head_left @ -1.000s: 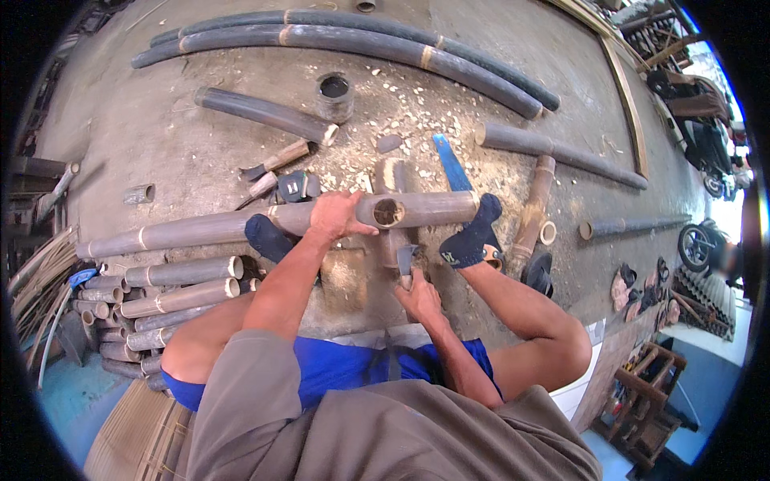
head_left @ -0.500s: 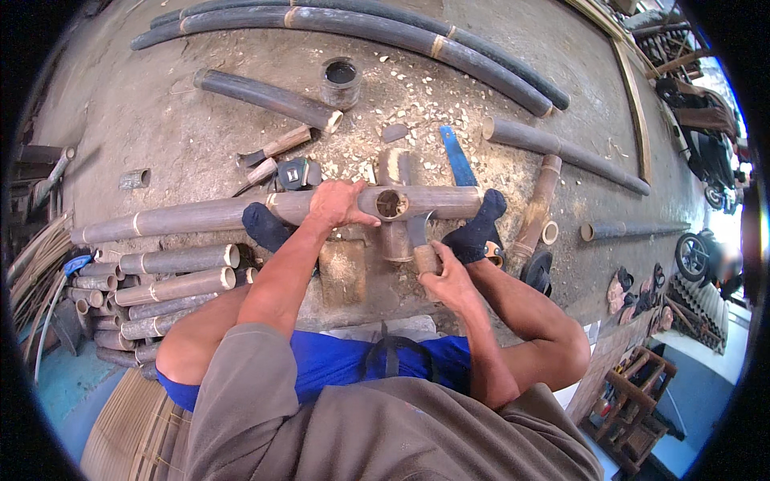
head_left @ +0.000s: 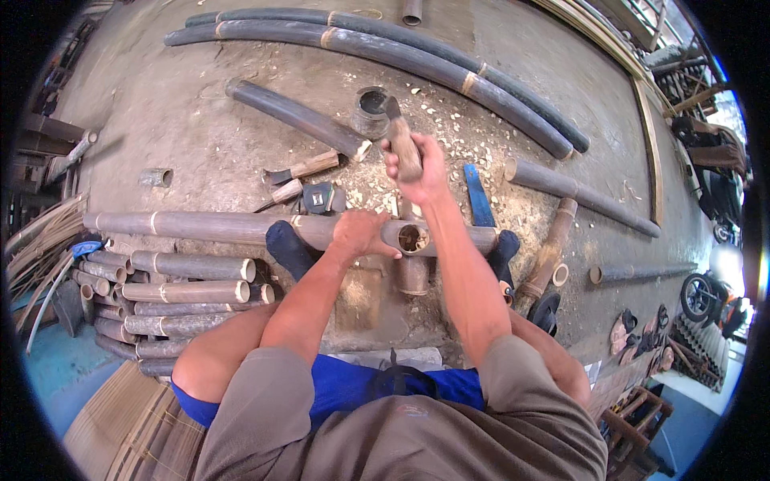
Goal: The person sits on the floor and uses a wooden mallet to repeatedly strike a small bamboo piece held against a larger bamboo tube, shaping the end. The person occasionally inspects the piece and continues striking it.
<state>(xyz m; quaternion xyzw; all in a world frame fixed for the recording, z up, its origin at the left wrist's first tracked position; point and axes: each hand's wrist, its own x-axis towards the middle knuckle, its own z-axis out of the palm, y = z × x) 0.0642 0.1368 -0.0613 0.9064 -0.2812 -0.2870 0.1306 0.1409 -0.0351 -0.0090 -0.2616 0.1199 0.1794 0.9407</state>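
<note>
A long bamboo pole (head_left: 208,227) lies crosswise before me, a round hole cut in its upper side. Just left of that hole, my left hand (head_left: 359,234) wraps over the pole and grips it. Beyond the pole, my right hand (head_left: 425,170) is raised, closed round the thick wooden handle of a short knife (head_left: 406,151). Its dark blade points away from me, in front of a round pot (head_left: 370,116) in this view. Under the pole, near the hole, is a short bamboo piece (head_left: 414,278). My dark-socked feet (head_left: 289,250) are against the pole on either side.
Another wooden-handled tool (head_left: 309,166), a tape measure (head_left: 321,198) and a blue flat tool (head_left: 479,195) lie beyond the pole among pale chips. Cut bamboo tubes (head_left: 192,290) are stacked at left. Longer poles (head_left: 385,61) lie at the back; a bamboo length (head_left: 581,196) lies at right.
My right hand has lifted the knife from the near side of the pole to beyond and above it, blade now pointing away. My left hand stays on the pole. The view has shifted.
</note>
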